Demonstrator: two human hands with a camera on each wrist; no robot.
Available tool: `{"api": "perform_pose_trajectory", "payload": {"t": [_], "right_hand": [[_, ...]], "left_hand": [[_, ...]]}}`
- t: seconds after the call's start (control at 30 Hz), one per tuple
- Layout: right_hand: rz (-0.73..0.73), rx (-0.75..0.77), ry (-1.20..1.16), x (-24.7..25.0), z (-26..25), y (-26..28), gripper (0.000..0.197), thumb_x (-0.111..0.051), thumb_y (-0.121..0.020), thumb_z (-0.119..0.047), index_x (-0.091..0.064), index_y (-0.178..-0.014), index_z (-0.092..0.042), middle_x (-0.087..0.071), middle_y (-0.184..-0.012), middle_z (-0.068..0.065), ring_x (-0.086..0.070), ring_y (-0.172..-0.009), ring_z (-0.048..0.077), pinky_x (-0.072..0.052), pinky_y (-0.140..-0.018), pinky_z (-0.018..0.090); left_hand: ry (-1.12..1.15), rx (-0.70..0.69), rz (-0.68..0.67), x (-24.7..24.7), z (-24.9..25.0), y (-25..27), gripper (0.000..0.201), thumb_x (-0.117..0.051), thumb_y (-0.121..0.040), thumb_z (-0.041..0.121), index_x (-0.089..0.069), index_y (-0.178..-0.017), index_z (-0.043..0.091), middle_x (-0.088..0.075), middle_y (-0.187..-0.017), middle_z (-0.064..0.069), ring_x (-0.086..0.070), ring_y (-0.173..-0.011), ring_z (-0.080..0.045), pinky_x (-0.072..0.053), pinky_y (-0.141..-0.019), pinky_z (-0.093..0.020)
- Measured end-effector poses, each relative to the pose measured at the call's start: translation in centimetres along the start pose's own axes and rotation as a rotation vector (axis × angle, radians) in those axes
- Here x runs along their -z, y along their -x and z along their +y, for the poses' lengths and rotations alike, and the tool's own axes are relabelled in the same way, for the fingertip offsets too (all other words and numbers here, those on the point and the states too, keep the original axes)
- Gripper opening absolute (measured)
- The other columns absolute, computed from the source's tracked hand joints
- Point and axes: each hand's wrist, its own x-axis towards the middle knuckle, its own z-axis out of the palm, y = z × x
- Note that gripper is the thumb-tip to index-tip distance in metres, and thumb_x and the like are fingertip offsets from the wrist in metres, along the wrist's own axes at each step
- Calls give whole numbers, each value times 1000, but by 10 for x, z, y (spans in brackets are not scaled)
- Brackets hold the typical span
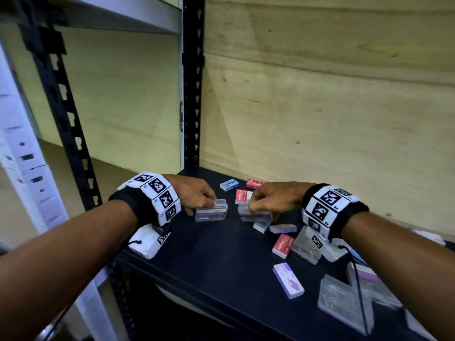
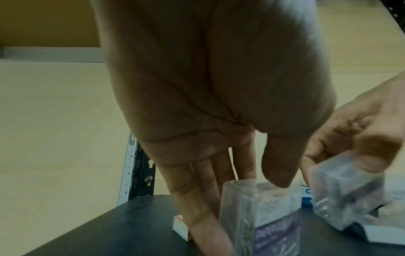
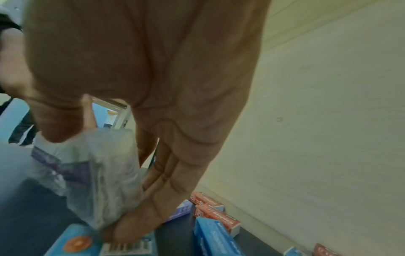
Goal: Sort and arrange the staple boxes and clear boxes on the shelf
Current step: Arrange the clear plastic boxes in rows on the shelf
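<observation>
The right forearm (image 1: 394, 262) hides part of the clear boxes (image 1: 344, 301); their labels are blurred.

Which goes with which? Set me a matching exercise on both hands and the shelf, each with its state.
Column one:
1. left hand
2. right hand
3. shelf

Column two:
A. black, strewn with small boxes
B. grips the middle clear box, beside a blue staple box
C. grips the post-side clear box

Pairs: 1-C, 2-B, 3-A
</observation>
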Motion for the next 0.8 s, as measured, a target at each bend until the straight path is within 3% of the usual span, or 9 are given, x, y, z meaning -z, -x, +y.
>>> {"api": "perform_pose_trajectory", "payload": {"t": [0.07,0.17,0.23,0.3,0.37,0.5,0.7,0.8], "right_hand": [[11,-5,-113,5,1,-2,25,-52,-96,-34,-63,-91,-12,-67,-84,3,-68,-70,16,-55,-67,25],[58,-16,-196,14,3,-8,27,-46,-102,-31,-62,-92,-12,-64,-84,8,-64,-64,14,-53,-60,22],[95,-36,-202,18,7,-14,27,-45,-103,-32,-61,-101,-10,-65,-93,14,-65,-68,17,-56,-64,24],[119,-45,-176,24,10,-20,27,-46,-103,-31,-58,-111,-8,-67,-103,17,-67,-74,19,-58,-71,29],[148,-42,-141,30,12,-25,25,-48,-102,-30,-54,-116,-11,-66,-108,14,-67,-81,20,-59,-79,33],[225,-36,62,46,12,-38,32,-55,-98,-36,-51,-123,-17,-63,-113,3,-62,-93,18,-50,-87,33],[313,-8,129,59,9,-66,42,-59,-96,-33,-49,-133,-17,-56,-133,6,-55,-111,23,-44,-94,32],[372,26,136,60,9,-83,43,-58,-97,-31,-48,-137,-18,-54,-137,7,-54,-117,24,-39,-91,29]], "left_hand": [[94,15,-4,-3,0,-5,28,-44,-102,29,-55,-126,21,-64,-114,-7,-70,-96,-26,-55,-91,-33],[175,22,-8,-7,-1,-8,31,-53,-98,35,-57,-122,16,-64,-114,-9,-69,-100,-27,-56,-90,-36],[137,-4,-13,-6,-3,-9,33,-63,-93,33,-57,-121,16,-64,-114,-6,-69,-99,-24,-56,-89,-33],[154,-23,1,-1,-6,-9,32,-64,-93,22,-57,-123,13,-63,-114,-4,-70,-97,-25,-57,-87,-32],[207,-43,18,9,-9,-12,32,-64,-93,15,-57,-124,9,-62,-114,-8,-69,-91,-23,-58,-85,-33],[132,-75,97,40,-15,-23,28,-64,-93,14,-59,-120,12,-65,-108,-2,-64,-85,-12,-57,-73,-19],[-68,-32,200,73,-32,-49,29,-64,-92,17,-61,-121,18,-65,-106,0,-62,-90,-14,-53,-79,-26],[-146,-16,240,78,-38,-69,32,-62,-92,18,-60,-124,19,-63,-103,3,-56,-84,-12,-43,-62,-14]]}}
